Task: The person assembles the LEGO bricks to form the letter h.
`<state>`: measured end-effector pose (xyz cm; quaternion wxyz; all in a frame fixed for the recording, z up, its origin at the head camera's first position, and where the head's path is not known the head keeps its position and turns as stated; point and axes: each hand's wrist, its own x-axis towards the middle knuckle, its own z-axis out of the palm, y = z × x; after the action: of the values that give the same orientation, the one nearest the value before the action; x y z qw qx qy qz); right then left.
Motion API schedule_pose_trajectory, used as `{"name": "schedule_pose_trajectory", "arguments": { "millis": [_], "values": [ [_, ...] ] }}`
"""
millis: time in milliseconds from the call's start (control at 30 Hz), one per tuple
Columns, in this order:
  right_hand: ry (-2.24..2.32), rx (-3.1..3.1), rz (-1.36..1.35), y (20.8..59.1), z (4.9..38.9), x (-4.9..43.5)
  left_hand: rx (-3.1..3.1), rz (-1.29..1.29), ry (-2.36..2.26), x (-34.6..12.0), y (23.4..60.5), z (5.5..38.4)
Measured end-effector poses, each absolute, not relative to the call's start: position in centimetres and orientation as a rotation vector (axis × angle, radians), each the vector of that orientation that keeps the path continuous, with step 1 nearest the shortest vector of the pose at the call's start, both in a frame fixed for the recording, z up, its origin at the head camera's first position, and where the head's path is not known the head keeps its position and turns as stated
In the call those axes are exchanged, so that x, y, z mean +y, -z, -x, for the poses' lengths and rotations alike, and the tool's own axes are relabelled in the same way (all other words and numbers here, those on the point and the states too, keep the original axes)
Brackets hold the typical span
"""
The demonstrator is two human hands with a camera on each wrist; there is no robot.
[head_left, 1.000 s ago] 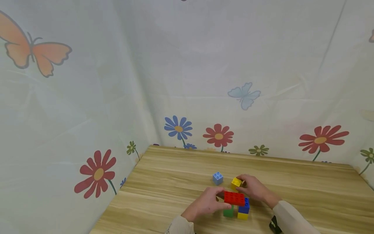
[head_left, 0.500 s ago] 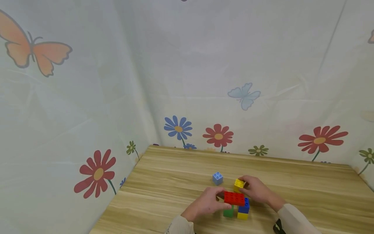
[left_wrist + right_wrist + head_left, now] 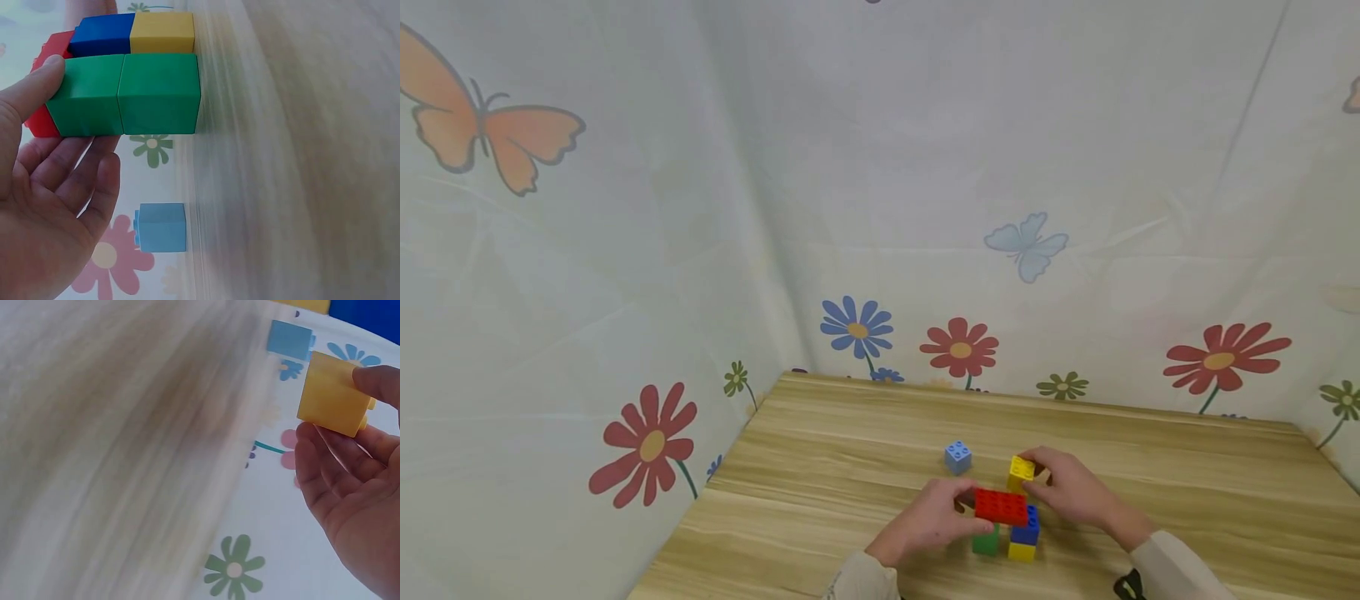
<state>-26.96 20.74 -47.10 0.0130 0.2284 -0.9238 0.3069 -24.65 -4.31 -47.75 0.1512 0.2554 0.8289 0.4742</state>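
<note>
In the head view my left hand (image 3: 931,522) grips the red toy brick (image 3: 1000,507) at its left end. That brick tops two columns: two green bricks (image 3: 122,94), and a dark blue brick (image 3: 1030,525) over a yellow one (image 3: 1022,552). Studs of the dark blue brick show beside the red one. My left thumb (image 3: 39,86) also touches the upper green brick in the left wrist view. My right hand (image 3: 1070,490) pinches another yellow brick (image 3: 334,394) between thumb and fingers, raised off the table, just behind the columns.
A light blue brick (image 3: 958,457) stands alone on the wooden table (image 3: 820,467), behind my left hand. White cloth (image 3: 895,167) printed with flowers and butterflies hangs along the table's back and left side.
My right hand has moved right with the yellow brick, away from the light blue one. My left hand and the columns have stayed in place.
</note>
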Motion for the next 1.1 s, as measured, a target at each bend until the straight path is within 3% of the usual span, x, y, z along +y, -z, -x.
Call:
{"name": "schedule_pose_trajectory", "arguments": {
  "millis": [1100],
  "values": [
    [-1.009, -2.673, -0.979, 42.5, 23.4, 19.6, 2.361, -0.756, -1.389, -3.8, 48.2, 25.1]
  ]
}}
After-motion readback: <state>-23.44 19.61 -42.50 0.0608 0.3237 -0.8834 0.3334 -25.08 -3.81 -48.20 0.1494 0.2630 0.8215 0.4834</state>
